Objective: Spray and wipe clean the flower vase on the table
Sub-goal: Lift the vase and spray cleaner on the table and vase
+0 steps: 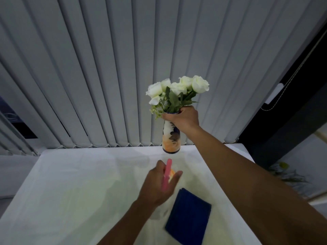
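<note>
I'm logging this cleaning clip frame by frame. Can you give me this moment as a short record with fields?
right hand: grips the vase at its neck, held above the table
vase contents: white roses
left hand: holds spray bottle, pink nozzle aimed toward the vase
cloth: dark blue, folded, lying on the table, untouched
backdrop: vertical blinds

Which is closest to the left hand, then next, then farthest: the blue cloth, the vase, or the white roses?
From the left hand:
1. Blue cloth, lying just to its right on the table.
2. Vase, lifted ahead, gripped by the right hand.
3. White roses, topmost, farthest.
</note>
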Demonstrator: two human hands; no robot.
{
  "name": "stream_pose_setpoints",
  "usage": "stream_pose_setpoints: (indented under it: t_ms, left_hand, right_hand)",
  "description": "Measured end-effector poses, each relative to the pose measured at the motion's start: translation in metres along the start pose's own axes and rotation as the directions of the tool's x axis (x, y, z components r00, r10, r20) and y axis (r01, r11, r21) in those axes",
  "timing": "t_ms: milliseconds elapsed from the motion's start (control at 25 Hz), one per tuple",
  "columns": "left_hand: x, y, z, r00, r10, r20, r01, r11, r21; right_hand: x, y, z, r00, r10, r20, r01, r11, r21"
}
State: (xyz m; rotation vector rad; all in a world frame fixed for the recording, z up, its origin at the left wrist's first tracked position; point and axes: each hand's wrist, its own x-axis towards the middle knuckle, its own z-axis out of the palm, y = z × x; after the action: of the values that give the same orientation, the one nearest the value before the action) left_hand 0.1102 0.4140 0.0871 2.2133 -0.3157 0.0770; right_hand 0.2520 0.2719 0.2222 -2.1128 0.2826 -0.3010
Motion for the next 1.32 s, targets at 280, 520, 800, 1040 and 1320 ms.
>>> stream_pose_setpoints:
  t_ms: [280, 520, 800, 1040, 1320]
  left_hand:
    - [-0.024, 0.035, 0.050, 0.985, 0.003, -0.175, -0.003, 1.000, 0.003]
    - [-0.022, 0.033, 0.045, 0.972, -0.063, -0.226, 0.055, 0.998, -0.039]
    - [-0.013, 0.024, 0.044, 0.951, 0.061, -0.304, -0.066, 0.998, -0.007]
    - [-0.013, -0.002, 0.024, 0.986, 0.028, -0.167, -0.022, 0.999, 0.036]
    - [0.004, -0.061, -0.008, 0.987, -0.034, -0.155, 0.067, 0.976, 0.209]
  right_hand:
    - [-0.015, -0.009, 0.025, 1.000, 0.010, 0.021, -0.011, 0.999, 0.034]
    - [-0.016, -0.002, 0.024, 0.998, 0.034, 0.043, -0.035, 0.999, 0.013]
    - [-0.012, 0.008, 0.015, 0.998, 0.062, 0.020, -0.062, 0.998, 0.014]
    - [-0.007, 0.015, 0.008, 0.995, 0.098, 0.008, -0.098, 0.993, 0.068]
    - [-0.021, 0.054, 0.001, 0.988, 0.144, 0.060, -0.147, 0.988, 0.044]
